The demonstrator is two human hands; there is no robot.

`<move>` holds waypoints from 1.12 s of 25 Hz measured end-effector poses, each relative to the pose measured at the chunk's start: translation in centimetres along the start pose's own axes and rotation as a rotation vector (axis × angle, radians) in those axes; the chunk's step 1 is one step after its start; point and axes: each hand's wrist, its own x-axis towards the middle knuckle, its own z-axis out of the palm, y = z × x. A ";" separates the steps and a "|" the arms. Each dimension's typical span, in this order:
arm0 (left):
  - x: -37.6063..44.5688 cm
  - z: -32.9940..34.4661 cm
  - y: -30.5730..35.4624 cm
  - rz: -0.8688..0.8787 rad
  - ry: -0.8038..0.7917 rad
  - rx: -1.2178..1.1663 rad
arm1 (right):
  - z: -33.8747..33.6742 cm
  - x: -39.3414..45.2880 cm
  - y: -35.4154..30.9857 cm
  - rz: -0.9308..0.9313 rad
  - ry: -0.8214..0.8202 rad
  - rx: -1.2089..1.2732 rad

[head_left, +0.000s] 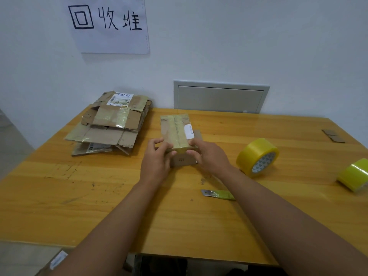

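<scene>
Head view has your left hand (157,156) and right hand (208,155) both clamped on the near end of the box (175,129) at mid-table (119,196), probably to pry its taped seam, with the flattened pile (111,124) at ten o'clock.

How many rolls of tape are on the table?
2. One roll stands just right of the held box; the other sits at the table's right edge, partly cut off.

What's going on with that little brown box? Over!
Left hand and right hand both gripping near end of small brown taped cardboard box. Nothing blocking it. Round yellow tape roll off right, apart.
</scene>
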 end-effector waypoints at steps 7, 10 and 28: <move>-0.1 0.0 -0.5 0.026 -0.004 -0.044 | 0.0 0.1 0.1 -0.034 0.003 -0.038; -0.6 -0.6 -1.1 -0.007 -0.021 -0.218 | 0.1 0.2 0.2 -0.034 -0.001 -0.011; 0.1 -0.8 0.5 -0.071 0.065 -0.075 | -0.3 1.0 2.5 -0.143 0.014 0.098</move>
